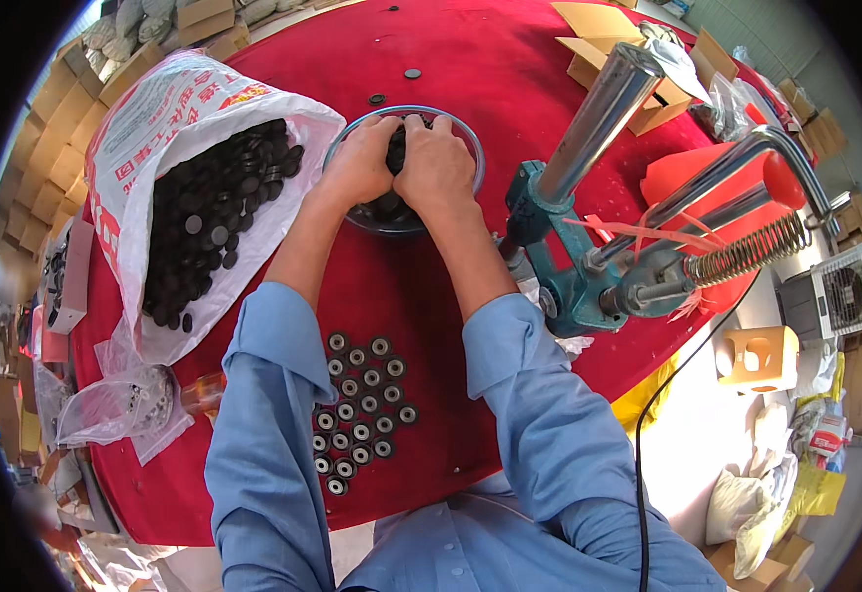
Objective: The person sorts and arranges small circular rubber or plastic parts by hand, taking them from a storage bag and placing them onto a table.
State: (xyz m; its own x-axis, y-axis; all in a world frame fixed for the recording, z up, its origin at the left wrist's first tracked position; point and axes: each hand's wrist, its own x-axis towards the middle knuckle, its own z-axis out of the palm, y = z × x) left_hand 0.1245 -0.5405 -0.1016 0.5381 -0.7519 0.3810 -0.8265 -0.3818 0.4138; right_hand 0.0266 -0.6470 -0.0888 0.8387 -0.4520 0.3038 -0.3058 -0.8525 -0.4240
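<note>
Blue sleeves (278, 424), lower centre; left hand (364, 158), right hand (436, 166), fingers curled over black discs (395, 153), grip hidden; upper-centre round bowl (480, 166), mouth upward.

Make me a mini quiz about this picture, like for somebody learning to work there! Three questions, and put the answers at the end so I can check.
1. The left hand and right hand are both at:
A) a cardboard box
B) the clear bowl
C) a coiled spring

2. True or false: the white sack with black discs in it is on the bowl's left.

3. What colour is the cloth under the pale-centred rings?

Key: 1. B; 2. True; 3. Red.
</note>
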